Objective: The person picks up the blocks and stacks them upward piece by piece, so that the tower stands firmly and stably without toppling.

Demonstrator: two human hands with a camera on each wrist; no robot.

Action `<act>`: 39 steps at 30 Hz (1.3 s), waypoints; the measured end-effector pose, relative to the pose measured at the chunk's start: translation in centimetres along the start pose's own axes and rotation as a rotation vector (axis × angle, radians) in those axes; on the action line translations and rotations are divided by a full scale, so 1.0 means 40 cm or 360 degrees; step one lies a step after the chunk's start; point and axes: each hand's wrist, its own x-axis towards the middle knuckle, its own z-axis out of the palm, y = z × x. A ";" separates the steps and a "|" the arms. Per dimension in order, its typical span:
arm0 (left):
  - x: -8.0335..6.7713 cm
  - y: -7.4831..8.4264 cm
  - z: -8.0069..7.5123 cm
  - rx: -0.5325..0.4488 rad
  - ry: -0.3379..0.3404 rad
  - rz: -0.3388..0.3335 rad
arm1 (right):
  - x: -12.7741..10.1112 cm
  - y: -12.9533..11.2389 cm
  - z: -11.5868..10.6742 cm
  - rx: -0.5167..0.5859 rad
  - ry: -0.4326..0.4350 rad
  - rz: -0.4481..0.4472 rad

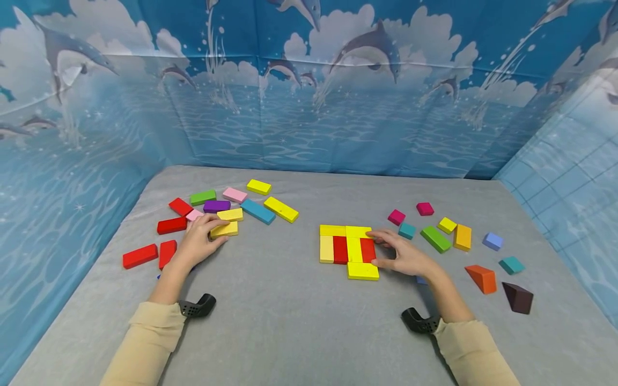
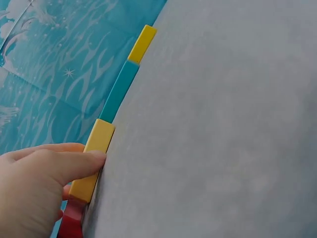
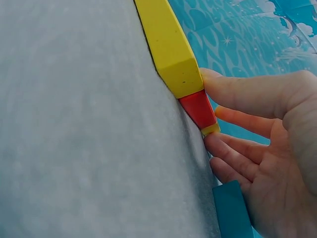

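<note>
In the head view my left hand (image 1: 198, 241) pinches a pale yellow block (image 1: 227, 229) between thumb and fingers. Another pale yellow block (image 1: 232, 214) lies just behind it. The left wrist view shows the thumb (image 2: 94, 157) against the side of the held block (image 2: 100, 135). My right hand (image 1: 403, 254) rests at the right side of a flat arrangement of yellow and red blocks (image 1: 340, 250). Its thumb (image 3: 237, 91) touches the corner of the front yellow block (image 3: 171, 54), and its extended fingers are by the back yellow block (image 1: 358, 231).
Red blocks (image 1: 140, 256), a purple block (image 1: 216, 206), a blue block (image 1: 258, 211) and a long yellow block (image 1: 281, 209) lie around the left hand. Right of the other hand are a green block (image 1: 435, 239), an orange wedge (image 1: 482, 279) and a dark wedge (image 1: 518, 298).
</note>
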 end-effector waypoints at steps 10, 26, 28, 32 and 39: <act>0.018 0.071 0.034 -0.0113 -0.0034 0.0210 | 0.001 -0.004 0.000 0.0014 -0.0008 0.0024; 0.050 0.352 0.189 -0.0272 -0.0200 0.0878 | 0.000 -0.006 0.000 0.0017 0.0006 0.0026; 0.048 0.375 0.203 -0.0245 -0.0235 0.0909 | 0.000 -0.007 0.000 0.0011 0.0006 0.0039; 0.043 0.410 0.225 -0.0147 -0.0272 0.0977 | 0.001 -0.007 0.000 0.0009 0.0005 0.0054; 0.041 0.430 0.255 -0.0011 -0.0272 0.1043 | 0.001 -0.005 -0.002 0.0007 0.0008 0.0023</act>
